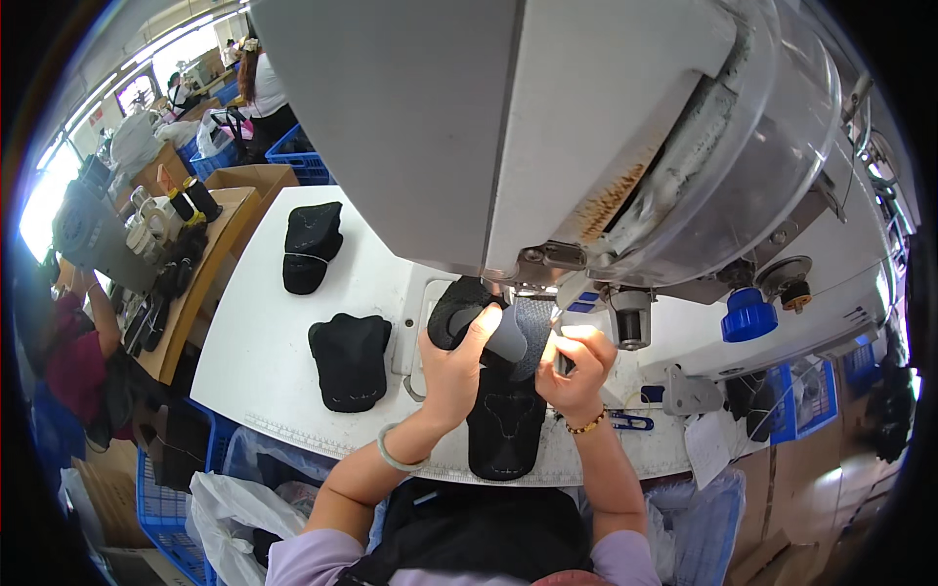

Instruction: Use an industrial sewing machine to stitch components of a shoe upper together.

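Gripping black-and-grey piece [508, 341] with left hand [453, 374] and right hand [575, 376] near machine head [547, 146]; apparently positioning for stitching; next, align carefully.

Machine head [410, 127] blocks above fingers [586, 344]; gap left between black pieces [350, 366]

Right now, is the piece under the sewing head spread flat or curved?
Curved: the black piece bends round, showing a grey surface in its hollow, while the left hand holds it.
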A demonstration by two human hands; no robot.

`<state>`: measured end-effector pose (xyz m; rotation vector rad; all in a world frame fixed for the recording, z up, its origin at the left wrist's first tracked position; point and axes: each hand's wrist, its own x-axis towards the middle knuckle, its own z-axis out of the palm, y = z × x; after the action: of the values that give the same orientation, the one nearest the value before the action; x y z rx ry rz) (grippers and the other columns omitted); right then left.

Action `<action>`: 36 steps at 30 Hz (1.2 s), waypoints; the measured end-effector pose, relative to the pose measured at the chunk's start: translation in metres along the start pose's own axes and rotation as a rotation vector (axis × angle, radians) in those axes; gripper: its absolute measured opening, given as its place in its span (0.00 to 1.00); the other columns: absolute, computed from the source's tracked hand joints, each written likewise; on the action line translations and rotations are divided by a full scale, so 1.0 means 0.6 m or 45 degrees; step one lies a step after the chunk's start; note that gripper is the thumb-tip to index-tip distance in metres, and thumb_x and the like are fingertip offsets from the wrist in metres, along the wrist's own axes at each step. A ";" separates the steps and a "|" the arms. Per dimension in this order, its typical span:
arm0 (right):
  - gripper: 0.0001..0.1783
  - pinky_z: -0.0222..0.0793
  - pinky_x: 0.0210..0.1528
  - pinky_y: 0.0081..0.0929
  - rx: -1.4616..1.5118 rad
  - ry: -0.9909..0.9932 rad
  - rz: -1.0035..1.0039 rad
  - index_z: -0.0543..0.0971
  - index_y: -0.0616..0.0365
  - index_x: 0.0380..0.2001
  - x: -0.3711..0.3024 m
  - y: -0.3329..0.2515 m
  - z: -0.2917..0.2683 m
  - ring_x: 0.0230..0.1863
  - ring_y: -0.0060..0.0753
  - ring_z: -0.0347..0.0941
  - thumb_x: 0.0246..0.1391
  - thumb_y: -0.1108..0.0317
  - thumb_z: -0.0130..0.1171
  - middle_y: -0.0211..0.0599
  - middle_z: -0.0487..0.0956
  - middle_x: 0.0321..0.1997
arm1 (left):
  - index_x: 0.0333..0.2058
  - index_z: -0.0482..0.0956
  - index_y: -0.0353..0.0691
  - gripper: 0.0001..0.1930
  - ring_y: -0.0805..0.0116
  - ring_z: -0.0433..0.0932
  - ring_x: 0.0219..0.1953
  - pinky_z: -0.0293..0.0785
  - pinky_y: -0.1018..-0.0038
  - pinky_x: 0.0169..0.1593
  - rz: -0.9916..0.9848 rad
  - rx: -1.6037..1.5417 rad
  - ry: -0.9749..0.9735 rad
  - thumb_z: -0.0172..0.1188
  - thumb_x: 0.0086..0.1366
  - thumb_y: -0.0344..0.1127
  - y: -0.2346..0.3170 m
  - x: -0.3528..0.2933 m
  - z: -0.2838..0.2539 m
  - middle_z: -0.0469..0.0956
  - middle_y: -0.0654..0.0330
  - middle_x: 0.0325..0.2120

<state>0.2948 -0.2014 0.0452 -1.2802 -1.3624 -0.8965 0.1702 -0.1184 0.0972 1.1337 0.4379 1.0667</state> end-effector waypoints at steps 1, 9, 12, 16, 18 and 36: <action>0.18 0.65 0.39 0.25 -0.071 0.001 -0.031 0.69 0.59 0.35 -0.004 0.001 0.003 0.34 0.36 0.68 0.38 0.81 0.60 0.39 0.70 0.38 | 0.33 0.78 0.31 0.08 0.79 0.73 0.29 0.70 0.80 0.37 0.042 0.031 0.061 0.58 0.58 0.31 -0.001 -0.002 0.004 0.77 0.65 0.26; 0.15 0.72 0.43 0.28 0.222 -0.195 0.047 0.74 0.60 0.36 0.023 -0.015 -0.003 0.39 0.39 0.75 0.42 0.78 0.63 0.40 0.78 0.37 | 0.30 0.77 0.31 0.08 0.81 0.71 0.27 0.67 0.82 0.32 0.131 0.268 -0.100 0.57 0.59 0.32 0.005 0.009 -0.012 0.76 0.68 0.24; 0.12 0.72 0.42 0.26 0.217 -0.210 0.080 0.76 0.59 0.33 0.024 -0.012 -0.008 0.39 0.36 0.75 0.43 0.79 0.63 0.38 0.78 0.37 | 0.33 0.75 0.31 0.08 0.77 0.69 0.30 0.65 0.79 0.35 -0.070 0.303 -0.165 0.55 0.58 0.30 0.015 0.020 -0.056 0.74 0.64 0.27; 0.20 0.70 0.35 0.23 0.250 -0.155 0.055 0.78 0.54 0.38 0.023 -0.009 -0.001 0.36 0.29 0.75 0.38 0.84 0.58 0.34 0.79 0.40 | 0.44 0.72 0.37 0.22 0.58 0.71 0.44 0.65 0.68 0.47 1.364 1.249 -0.206 0.53 0.46 0.23 0.009 0.037 -0.121 0.72 0.58 0.43; 0.15 0.71 0.38 0.25 0.250 -0.162 0.072 0.77 0.56 0.35 0.026 -0.012 0.001 0.38 0.33 0.75 0.41 0.82 0.59 0.35 0.79 0.38 | 0.47 0.72 0.38 0.24 0.58 0.70 0.51 0.64 0.64 0.53 1.558 1.461 -0.420 0.54 0.47 0.24 0.006 0.033 -0.120 0.72 0.59 0.46; 0.11 0.72 0.41 0.31 0.211 -0.375 -0.213 0.77 0.62 0.28 0.054 0.003 -0.040 0.40 0.38 0.76 0.37 0.80 0.65 0.35 0.79 0.36 | 0.38 0.77 0.26 0.16 0.57 0.77 0.43 0.76 0.68 0.49 1.674 1.327 -0.868 0.57 0.47 0.25 0.046 0.048 -0.054 0.76 0.51 0.37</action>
<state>0.3034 -0.2171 0.0811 -1.2167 -1.7588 -0.7068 0.1468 -0.0766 0.1144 2.7925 -0.4996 1.4298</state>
